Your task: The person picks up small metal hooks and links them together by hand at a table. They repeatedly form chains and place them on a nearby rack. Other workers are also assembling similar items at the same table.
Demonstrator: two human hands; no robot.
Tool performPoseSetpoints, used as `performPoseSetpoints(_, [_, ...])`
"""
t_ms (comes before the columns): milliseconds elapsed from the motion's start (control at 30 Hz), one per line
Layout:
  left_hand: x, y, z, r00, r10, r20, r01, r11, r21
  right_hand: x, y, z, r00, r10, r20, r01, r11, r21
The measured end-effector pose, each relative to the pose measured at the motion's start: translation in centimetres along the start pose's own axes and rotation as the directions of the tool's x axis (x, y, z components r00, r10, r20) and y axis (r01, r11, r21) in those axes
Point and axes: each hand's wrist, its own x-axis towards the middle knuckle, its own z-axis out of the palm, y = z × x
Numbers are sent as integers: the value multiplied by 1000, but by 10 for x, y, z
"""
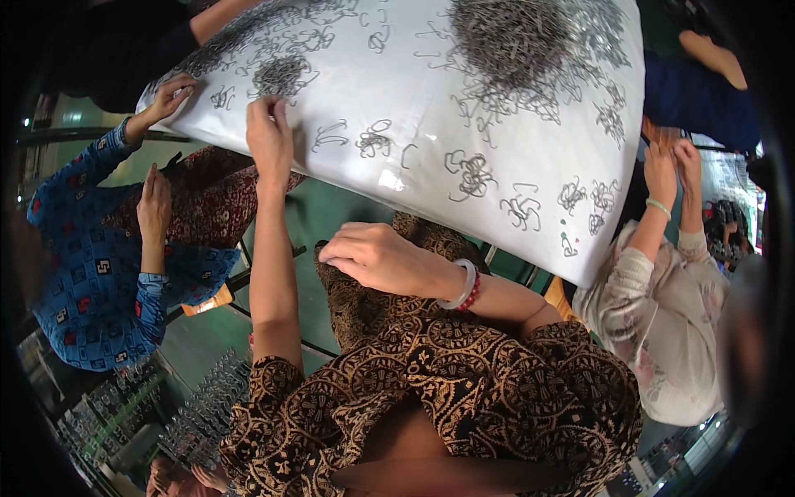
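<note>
My left hand (270, 137) reaches over the near edge of the white-covered table (364, 99). Its fingers are bent down, pinched together beside a small dark heap of bent metal wire hooks (279, 75); whatever lies between the fingertips is hidden. My right hand (368, 258), with a pale bangle and a red bead bracelet at the wrist, hangs in front of the table above my lap. Its fingers are curled together, and I cannot make out what they hold. Nearest the left hand on its right are a few loose wire hooks (330, 135) and a small cluster of hooks (375, 139).
A large pile of wire hooks (512, 41) lies at the far side, with small clusters (472, 175) toward the near right. A person in blue patterned clothing (99, 265) sits at left, their hand (171, 95) at the table edge. Another in a pale top (662, 323) works at right.
</note>
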Motion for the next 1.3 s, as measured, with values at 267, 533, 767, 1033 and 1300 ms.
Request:
performPoseSetpoints(267, [-11,116,-11,825,418,380,-239,868,-436,-20,66,21,997,-6,-74,-5,989,-150])
performPoseSetpoints(533, [-53,200,43,632,554,542,-295,819,-493,-32,105,32,996,83,-37,-81,995,53])
performPoseSetpoints(767, [-91,229,79,679,555,481,-265,796,-543,-34,105,44,991,42,-128,-47,998,-39])
performPoseSetpoints(1033, [-130,273,119,546,658,519,-304,733,-609,-27,99,47,991,-20,-135,11,998,-65])
performPoseSetpoints(1300, [-56,200,29,841,480,251,-278,780,-560,-24,75,33,986,16,-165,-38,991,-127])
